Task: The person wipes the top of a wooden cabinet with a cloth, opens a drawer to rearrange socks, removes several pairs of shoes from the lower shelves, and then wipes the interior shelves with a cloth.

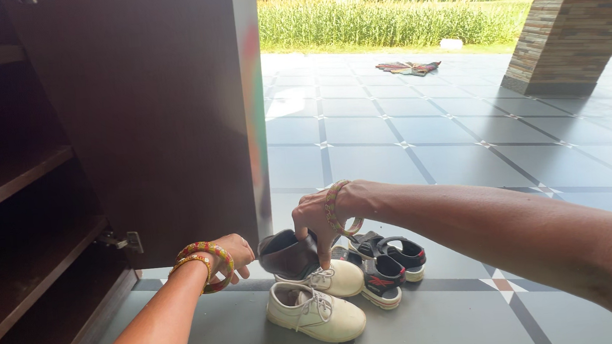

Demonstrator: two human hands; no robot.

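While gripping dark brown leather boot (pixel 287 253), right hand (pixel 315 219) fingers pinched inside collar; left hand (pixel 233 253) loosely curled, touching its left side.

Bare forearms, red-and-gold bangles (pixel 207 265) on left wrist, seemingly beaded bangle (pixel 337 210) on right

I see a dark wooden cabinet (pixel 132 121) with its door open, a brick pillar (pixel 573 16), a colourful mat (pixel 407 68) on the tiled floor (pixel 466 143), and a cornfield (pixel 381 21) beyond.
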